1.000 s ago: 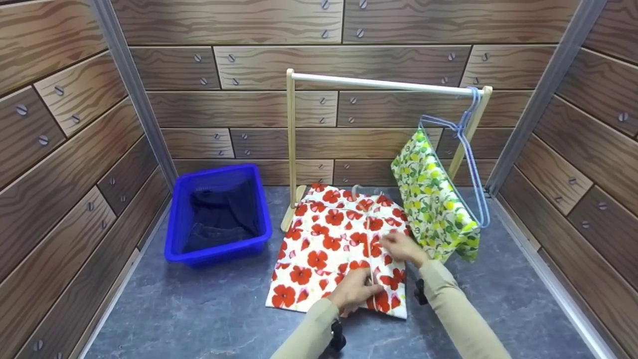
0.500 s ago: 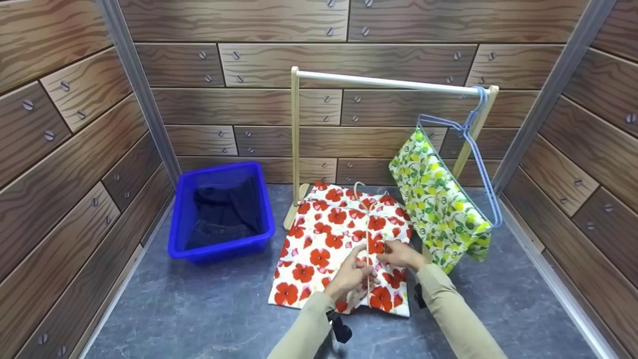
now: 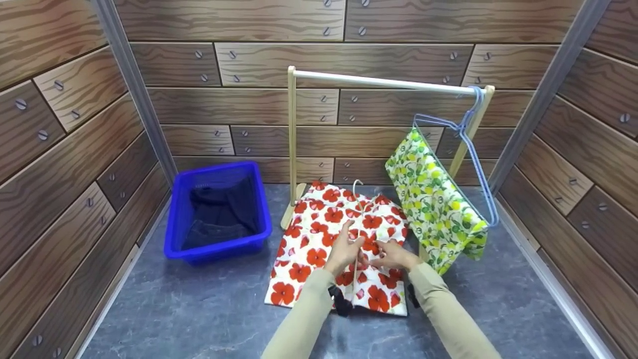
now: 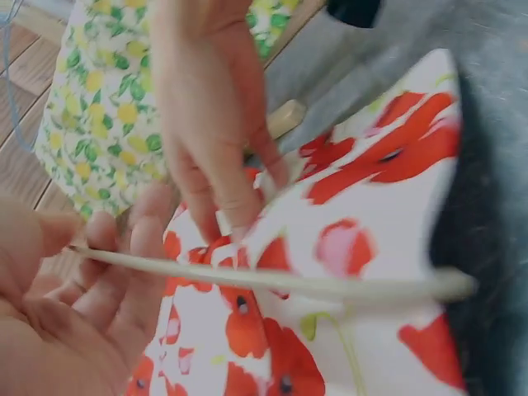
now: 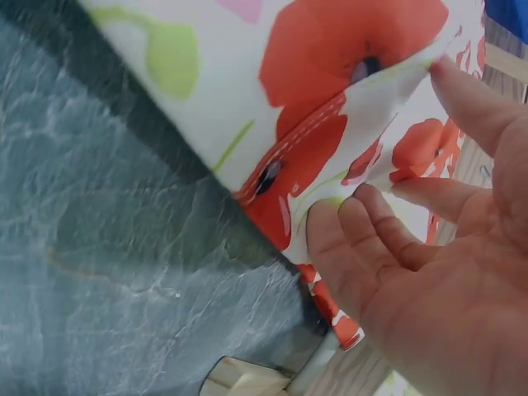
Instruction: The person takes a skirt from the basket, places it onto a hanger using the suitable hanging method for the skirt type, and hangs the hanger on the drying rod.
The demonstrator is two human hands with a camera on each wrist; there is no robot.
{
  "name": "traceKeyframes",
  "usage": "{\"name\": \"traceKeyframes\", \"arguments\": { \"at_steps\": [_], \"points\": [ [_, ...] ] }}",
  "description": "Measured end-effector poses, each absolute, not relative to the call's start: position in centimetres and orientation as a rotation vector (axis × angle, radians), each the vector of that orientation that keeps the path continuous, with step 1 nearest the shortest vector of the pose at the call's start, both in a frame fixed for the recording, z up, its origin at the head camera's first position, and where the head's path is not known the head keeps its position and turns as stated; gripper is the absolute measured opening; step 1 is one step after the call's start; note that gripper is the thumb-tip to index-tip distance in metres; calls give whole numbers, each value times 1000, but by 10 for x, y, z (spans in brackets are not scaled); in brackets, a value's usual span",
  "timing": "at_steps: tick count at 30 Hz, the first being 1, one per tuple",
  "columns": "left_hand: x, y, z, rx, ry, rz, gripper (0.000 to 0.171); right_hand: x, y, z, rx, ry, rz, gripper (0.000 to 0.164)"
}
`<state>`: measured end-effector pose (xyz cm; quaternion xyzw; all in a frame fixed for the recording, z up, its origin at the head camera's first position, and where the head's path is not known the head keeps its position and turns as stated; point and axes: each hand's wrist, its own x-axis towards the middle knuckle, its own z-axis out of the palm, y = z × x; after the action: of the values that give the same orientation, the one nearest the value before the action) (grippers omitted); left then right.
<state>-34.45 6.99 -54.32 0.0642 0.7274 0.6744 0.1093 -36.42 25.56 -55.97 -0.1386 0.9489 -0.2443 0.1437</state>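
Note:
In the head view a white garment with red poppy print [image 3: 317, 257] lies flat on the floor. Over its middle stands a cream hanger [image 3: 355, 279], edge-on, hook toward the back. My left hand [image 3: 344, 252] holds this hanger; in the left wrist view, thumb and fingers [image 4: 99, 231] pinch one slender part of it. To its right, my right hand [image 3: 396, 254] is at the garment. The right wrist view shows its thumb and fingertips [image 5: 326, 219] spread apart, touching the cloth beside a loose stitched edge.
A wooden rack [image 3: 292, 134] with a white rail [image 3: 379, 81] stands behind. Blue hangers [image 3: 471, 132] at its right end carry a lemon-print cloth [image 3: 433, 199]. At left is a blue basket [image 3: 218, 250] with dark clothes [image 3: 219, 214]. Wood-patterned walls enclose the floor.
My left hand has moved away from me along the hanger, and the hanger has turned up from lying flat to edge-on. The right hand has shifted slightly toward me and its fingers are more spread.

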Motion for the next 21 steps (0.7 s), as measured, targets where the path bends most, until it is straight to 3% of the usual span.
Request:
{"name": "traceKeyframes", "arguments": {
  "at_steps": [8,12,16,21],
  "points": [
    [-357,67,-530,259,2215,1925,78,-359,251,-559,-315,2735,-599,87],
    [-360,67,-526,229,2073,1999,78,-357,248,-561,-291,2726,-595,87],
    [-361,65,-524,235,2045,1945,70,-356,245,-564,-251,2718,-608,86],
    [-366,63,-524,228,2079,2024,45,-357,244,-562,-221,2736,-605,87]
  ]
}}
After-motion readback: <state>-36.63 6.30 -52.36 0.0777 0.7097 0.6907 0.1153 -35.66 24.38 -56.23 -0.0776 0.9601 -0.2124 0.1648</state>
